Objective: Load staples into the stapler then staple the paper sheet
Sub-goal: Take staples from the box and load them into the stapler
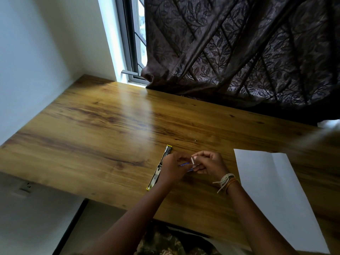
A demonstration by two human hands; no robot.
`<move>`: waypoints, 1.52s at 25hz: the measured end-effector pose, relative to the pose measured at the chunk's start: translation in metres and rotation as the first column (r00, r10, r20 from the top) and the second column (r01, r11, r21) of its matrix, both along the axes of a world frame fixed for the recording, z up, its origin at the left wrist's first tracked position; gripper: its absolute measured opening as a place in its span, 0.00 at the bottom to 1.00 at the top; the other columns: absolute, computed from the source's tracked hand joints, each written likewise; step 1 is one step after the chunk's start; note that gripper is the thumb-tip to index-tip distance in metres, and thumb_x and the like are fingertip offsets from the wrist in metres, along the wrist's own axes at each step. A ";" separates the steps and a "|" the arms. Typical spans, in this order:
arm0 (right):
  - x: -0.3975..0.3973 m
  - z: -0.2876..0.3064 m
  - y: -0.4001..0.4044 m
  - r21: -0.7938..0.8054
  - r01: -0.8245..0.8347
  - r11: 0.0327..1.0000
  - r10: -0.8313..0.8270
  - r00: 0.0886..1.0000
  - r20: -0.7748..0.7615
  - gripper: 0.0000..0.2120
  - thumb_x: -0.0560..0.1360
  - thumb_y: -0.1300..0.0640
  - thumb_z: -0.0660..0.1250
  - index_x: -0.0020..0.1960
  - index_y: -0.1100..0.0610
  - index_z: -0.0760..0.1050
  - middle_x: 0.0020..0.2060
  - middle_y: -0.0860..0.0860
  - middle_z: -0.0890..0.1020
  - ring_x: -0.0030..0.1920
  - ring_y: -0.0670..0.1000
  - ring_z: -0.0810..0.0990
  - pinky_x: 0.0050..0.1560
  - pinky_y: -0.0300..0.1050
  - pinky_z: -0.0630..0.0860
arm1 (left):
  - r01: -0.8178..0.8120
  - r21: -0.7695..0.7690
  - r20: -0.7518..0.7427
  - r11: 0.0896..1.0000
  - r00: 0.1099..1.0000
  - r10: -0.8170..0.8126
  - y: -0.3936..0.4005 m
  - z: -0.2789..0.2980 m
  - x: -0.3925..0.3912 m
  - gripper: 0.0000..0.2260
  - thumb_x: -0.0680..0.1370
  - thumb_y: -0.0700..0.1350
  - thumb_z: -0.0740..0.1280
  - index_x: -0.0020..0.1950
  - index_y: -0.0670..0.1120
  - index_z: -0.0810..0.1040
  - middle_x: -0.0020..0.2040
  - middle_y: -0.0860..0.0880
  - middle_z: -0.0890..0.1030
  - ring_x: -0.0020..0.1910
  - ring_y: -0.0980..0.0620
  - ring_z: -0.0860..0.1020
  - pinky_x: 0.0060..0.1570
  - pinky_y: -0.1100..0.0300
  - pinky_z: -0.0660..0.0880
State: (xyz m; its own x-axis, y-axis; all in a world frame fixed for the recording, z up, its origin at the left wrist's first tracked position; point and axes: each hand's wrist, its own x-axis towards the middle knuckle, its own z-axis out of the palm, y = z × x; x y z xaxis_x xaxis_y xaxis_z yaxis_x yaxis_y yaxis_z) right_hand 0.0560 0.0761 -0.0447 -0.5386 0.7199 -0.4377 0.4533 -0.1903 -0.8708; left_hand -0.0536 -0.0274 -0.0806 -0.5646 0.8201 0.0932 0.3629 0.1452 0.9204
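Observation:
The yellow stapler (159, 168) lies swung fully open and flat on the wooden desk (103, 126), partly under my left hand. Both hands meet just right of it over a small blue staple box (184, 164). My left hand (172, 168) pinches the box from the left. My right hand (207, 163) pinches its other end, and a small white flap (192, 160) sticks up between the fingers. The staples themselves are hidden. A white paper sheet (276, 196) lies flat on the desk to the right of my right wrist.
A dark leaf-patterned curtain (239, 52) hangs over the desk's far edge beside a window (134, 43). A tiny metal bit (196, 139) lies on the desk beyond my hands. A white wall (36, 52) bounds the left side. A blurred pale object (323, 137) sits at far right.

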 end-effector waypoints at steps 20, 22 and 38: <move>-0.006 -0.007 0.005 -0.079 0.094 0.992 -0.108 0.975 -0.195 0.05 0.69 0.67 0.74 0.39 0.62 0.78 0.34 0.57 0.82 0.31 0.49 0.83 0.31 0.41 0.80 | -0.092 -0.021 0.244 0.996 0.965 0.094 0.001 -0.009 0.000 0.10 0.67 0.38 0.77 0.48 0.44 0.85 0.40 0.51 0.86 0.40 0.56 0.84 0.40 0.60 0.82; -0.005 -0.010 0.010 -0.116 0.215 0.970 -0.234 0.954 -0.187 0.04 0.68 0.66 0.74 0.40 0.62 0.79 0.34 0.56 0.83 0.31 0.48 0.83 0.31 0.40 0.80 | -0.109 -0.044 0.257 0.993 0.959 0.117 0.002 -0.011 0.003 0.10 0.67 0.38 0.77 0.46 0.46 0.84 0.39 0.52 0.85 0.38 0.59 0.84 0.38 0.64 0.80; 0.000 -0.011 0.019 0.392 0.101 0.915 -0.182 0.968 0.175 0.06 0.70 0.55 0.74 0.42 0.56 0.80 0.38 0.51 0.83 0.41 0.50 0.82 0.37 0.41 0.78 | -0.112 -0.069 0.261 0.991 0.957 0.126 -0.002 -0.011 0.006 0.13 0.70 0.37 0.75 0.46 0.55 0.80 0.40 0.56 0.84 0.40 0.65 0.82 0.34 0.72 0.76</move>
